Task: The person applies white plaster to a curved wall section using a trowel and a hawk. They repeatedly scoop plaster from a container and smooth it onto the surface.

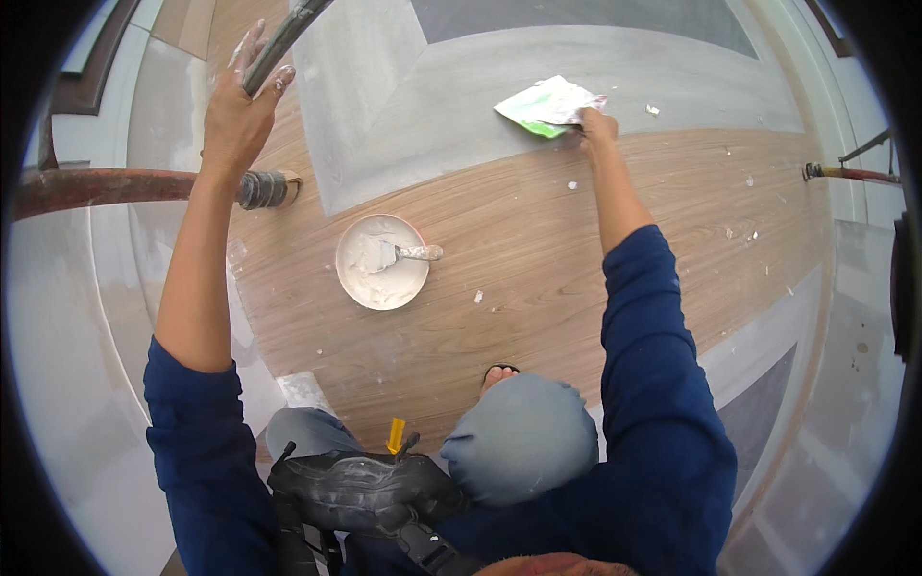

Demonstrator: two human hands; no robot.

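My left hand (240, 115), smeared with white, is wrapped round a grey pole (284, 43) at the upper left. Out in front on the right, my right hand (597, 127) grips the edge of a crumpled white and green plastic packet (549, 104), which lies low over the floor. Between my arms stands a round bowl (363, 295) of white paste on the wood-look floor. A putty knife (419, 252) rests in it, its blade in the paste and its smeared handle over the right rim.
A rusty red pole (125, 186) with a taped end (262, 190) passes by my left forearm. Another pole (864, 175) stands at the far right. White crumbs (653, 110) dot the wood-look floor (538, 250). A black waist bag (360, 490) hangs at my front.
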